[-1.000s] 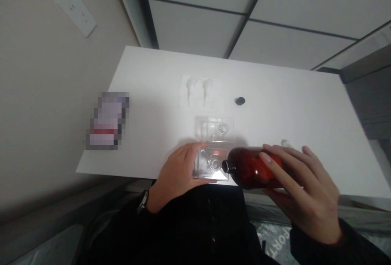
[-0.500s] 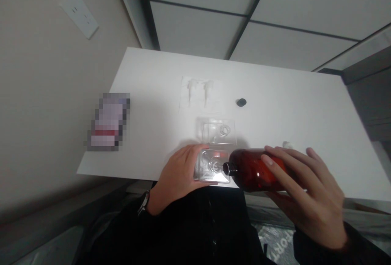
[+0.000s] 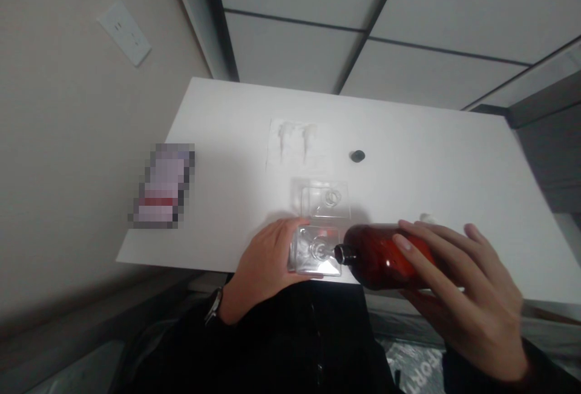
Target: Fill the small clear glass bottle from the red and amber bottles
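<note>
My right hand [image 3: 463, 285] is closed around an amber bottle [image 3: 385, 256], tipped onto its side with its uncapped mouth pointing left. The mouth is at the right edge of a clear square bottle [image 3: 313, 255], whose round opening faces up. Whether liquid is flowing between them I cannot make out. My left hand [image 3: 270, 255] grips the clear bottle from its left side, thumb and fingers on two of its edges. Just beyond it lies a clear plastic piece [image 3: 325, 201] with a ring-shaped part on it.
On the white table [image 3: 227, 140], two pale nozzle-like pieces [image 3: 294, 140] lie on a white sheet. A dark cap [image 3: 357, 156] sits to their right. A small white object [image 3: 426, 218] is partly behind my right hand. A blurred-out item [image 3: 163, 185] lies at the left edge.
The amber bottle and my right hand have shifted slightly right, the mouth drawing back from the clear bottle's opening. My left hand keeps its hold. The whole view has moved a little.
</note>
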Demonstrator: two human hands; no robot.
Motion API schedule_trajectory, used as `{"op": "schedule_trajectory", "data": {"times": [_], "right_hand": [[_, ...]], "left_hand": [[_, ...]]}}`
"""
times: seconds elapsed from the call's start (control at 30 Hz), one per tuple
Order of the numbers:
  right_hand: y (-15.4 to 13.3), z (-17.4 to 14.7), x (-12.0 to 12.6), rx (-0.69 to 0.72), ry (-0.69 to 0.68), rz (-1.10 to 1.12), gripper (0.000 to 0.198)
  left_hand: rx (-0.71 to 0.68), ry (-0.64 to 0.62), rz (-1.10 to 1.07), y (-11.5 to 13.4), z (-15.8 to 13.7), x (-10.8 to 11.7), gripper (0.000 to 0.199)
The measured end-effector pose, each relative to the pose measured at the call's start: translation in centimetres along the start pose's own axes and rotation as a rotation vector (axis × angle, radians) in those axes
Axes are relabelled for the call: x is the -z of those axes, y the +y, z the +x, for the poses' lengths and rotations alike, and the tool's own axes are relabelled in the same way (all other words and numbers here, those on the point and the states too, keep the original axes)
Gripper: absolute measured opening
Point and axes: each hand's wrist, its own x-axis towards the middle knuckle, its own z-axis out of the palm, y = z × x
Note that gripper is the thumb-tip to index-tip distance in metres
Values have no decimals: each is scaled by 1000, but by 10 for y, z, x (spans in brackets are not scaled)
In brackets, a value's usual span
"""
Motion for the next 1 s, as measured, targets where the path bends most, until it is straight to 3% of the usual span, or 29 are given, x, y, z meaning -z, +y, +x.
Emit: {"op": "schedule_trajectory", "data": {"times": [1.0], "right_hand": [[4, -4, 3, 13, -33, 1, 84]], "left_hand": [[19, 2, -18, -1, -2, -1, 84]]}}
